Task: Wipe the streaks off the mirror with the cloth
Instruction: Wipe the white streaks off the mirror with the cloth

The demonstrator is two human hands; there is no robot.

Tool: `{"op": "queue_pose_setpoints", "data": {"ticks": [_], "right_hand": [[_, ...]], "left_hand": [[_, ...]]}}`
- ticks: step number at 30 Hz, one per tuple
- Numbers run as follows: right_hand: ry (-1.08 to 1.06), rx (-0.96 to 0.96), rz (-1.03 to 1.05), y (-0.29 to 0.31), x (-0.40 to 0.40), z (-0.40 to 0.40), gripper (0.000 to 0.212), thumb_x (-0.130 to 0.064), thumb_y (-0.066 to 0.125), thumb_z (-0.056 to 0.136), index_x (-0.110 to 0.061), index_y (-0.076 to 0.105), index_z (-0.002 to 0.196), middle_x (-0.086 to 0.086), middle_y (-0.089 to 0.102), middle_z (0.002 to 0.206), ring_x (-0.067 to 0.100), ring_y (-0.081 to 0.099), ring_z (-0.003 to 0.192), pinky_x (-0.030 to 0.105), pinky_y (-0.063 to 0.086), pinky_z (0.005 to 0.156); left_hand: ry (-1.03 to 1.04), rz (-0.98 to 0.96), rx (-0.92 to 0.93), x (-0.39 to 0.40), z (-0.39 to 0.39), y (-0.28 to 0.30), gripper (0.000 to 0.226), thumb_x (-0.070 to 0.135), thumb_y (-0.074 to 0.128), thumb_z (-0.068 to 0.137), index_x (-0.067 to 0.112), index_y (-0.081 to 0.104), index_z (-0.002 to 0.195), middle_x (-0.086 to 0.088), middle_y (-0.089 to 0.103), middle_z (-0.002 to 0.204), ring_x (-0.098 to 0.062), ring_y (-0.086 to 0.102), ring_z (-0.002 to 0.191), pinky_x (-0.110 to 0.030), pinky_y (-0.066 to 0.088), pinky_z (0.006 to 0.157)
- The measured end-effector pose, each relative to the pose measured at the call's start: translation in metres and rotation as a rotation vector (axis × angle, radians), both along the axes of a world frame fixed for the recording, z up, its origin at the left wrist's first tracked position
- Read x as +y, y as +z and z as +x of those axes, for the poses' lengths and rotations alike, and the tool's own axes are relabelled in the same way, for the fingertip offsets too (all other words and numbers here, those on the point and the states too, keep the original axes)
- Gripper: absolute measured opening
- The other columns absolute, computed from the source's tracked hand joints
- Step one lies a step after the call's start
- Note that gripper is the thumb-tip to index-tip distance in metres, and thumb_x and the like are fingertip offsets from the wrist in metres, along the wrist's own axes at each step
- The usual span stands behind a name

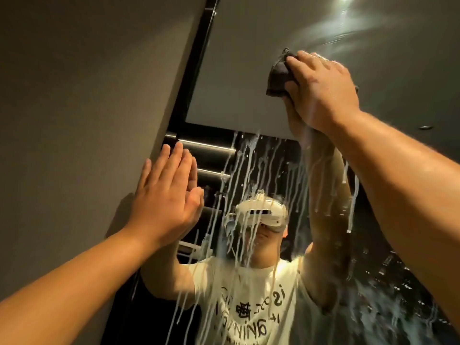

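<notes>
Our right hand (321,88) grips the bunched dark cloth (280,75) high on the mirror (249,70); our left hand (166,195) lies flat, fingers together. White streaks (239,183) run below. A damp-looking cloth may smear them, and the left palm may leave prints.

mirror-reversed black print on the reflected T-shirt (251,295), only fragments "is" and "aniw" legible
</notes>
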State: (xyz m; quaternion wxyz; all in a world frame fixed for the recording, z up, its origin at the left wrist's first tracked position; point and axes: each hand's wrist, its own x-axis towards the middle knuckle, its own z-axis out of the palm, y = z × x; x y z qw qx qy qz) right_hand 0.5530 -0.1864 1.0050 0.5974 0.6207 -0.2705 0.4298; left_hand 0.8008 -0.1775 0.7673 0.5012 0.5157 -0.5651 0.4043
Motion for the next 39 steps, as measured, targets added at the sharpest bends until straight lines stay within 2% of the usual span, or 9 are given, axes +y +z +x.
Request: {"op": "queue_pose_setpoints", "data": {"ticks": [6,13,20,23,26,31,34,36,39], "right_hand": [[-0.012,0.151,0.109,-0.037,0.007,0.021,0.051,-0.029,0.044,0.102,-0.02,0.029,0.15,0.008,0.031,0.156,0.031,0.032,0.141,0.048,0.029,0.113],[-0.084,0.315,0.176,-0.163,0.008,0.05,0.063,-0.027,0.063,0.093,-0.022,0.033,0.147,0.005,0.031,0.156,0.027,0.029,0.143,0.054,0.031,0.114],[-0.158,0.737,0.316,-0.319,0.013,0.018,0.054,-0.03,0.041,0.096,-0.017,0.034,0.148,0.009,0.029,0.157,0.031,0.022,0.146,0.055,0.013,0.118],[-0.143,0.767,0.246,-0.284,0.017,0.023,0.061,-0.026,0.054,0.087,-0.018,0.038,0.145,0.008,0.035,0.153,0.029,0.031,0.142,0.056,0.017,0.118],[-0.102,0.398,0.054,-0.185,0.005,0.036,0.055,-0.019,0.062,0.085,-0.015,0.047,0.138,0.009,0.046,0.146,0.029,0.044,0.134,0.054,0.028,0.113],[0.073,-0.009,0.087,-0.07,-0.022,0.05,0.044,-0.022,0.044,0.103,-0.008,0.04,0.144,0.014,0.035,0.153,0.026,0.025,0.144,0.027,-0.005,0.119],[0.103,0.001,0.026,-0.093,-0.017,0.057,0.044,-0.024,0.05,0.1,-0.011,0.045,0.142,0.012,0.04,0.15,0.028,0.032,0.142,0.039,0.004,0.12],[0.005,0.235,-0.004,-0.147,-0.006,0.058,0.051,-0.026,0.055,0.095,-0.013,0.044,0.142,0.012,0.04,0.151,0.031,0.034,0.141,0.053,0.018,0.117],[-0.035,0.592,0.233,-0.257,0.005,0.049,0.056,-0.025,0.047,0.093,-0.012,0.036,0.146,0.013,0.03,0.156,0.032,0.022,0.146,0.055,0.013,0.119]], "left_hand": [[-0.039,-0.015,-0.013,-0.005,0.012,-0.001,0.062,0.034,0.024,0.098,0.013,0.01,0.154,-0.001,0.0,0.163,-0.013,-0.009,0.15,-0.04,0.003,0.123],[-0.073,-0.004,-0.031,0.0,0.019,0.001,0.063,0.035,0.02,0.097,0.011,0.013,0.155,-0.003,0.003,0.164,-0.015,-0.006,0.151,-0.042,0.007,0.123],[-0.085,0.004,-0.079,0.003,0.025,0.0,0.065,0.034,0.02,0.094,0.01,0.016,0.154,-0.006,0.006,0.163,-0.018,-0.002,0.151,-0.043,0.006,0.122],[-0.098,0.003,-0.076,0.001,0.025,0.0,0.066,0.035,0.017,0.094,0.01,0.016,0.155,-0.006,0.006,0.164,-0.019,-0.002,0.151,-0.044,0.006,0.122],[-0.12,0.002,-0.066,0.0,0.025,0.0,0.066,0.035,0.016,0.093,0.011,0.015,0.155,-0.005,0.004,0.164,-0.017,-0.004,0.151,-0.043,0.005,0.123],[-0.189,-0.085,-0.051,-0.008,0.028,-0.001,0.058,0.024,0.027,0.097,0.008,0.023,0.153,-0.006,0.014,0.163,-0.017,0.003,0.151,-0.042,0.01,0.123],[-0.28,-0.156,0.023,-0.009,0.03,0.0,0.055,0.018,0.027,0.096,0.005,0.031,0.15,-0.007,0.022,0.16,-0.016,0.009,0.15,-0.031,0.009,0.123],[-0.309,-0.194,0.033,-0.008,0.031,0.0,0.052,0.01,0.03,0.095,0.001,0.036,0.146,-0.011,0.028,0.158,-0.019,0.014,0.149,-0.022,0.008,0.121],[-0.299,-0.191,0.045,-0.006,0.03,0.0,0.051,0.012,0.028,0.097,0.0,0.039,0.145,-0.013,0.029,0.157,-0.022,0.017,0.148,-0.016,0.004,0.119]]}}
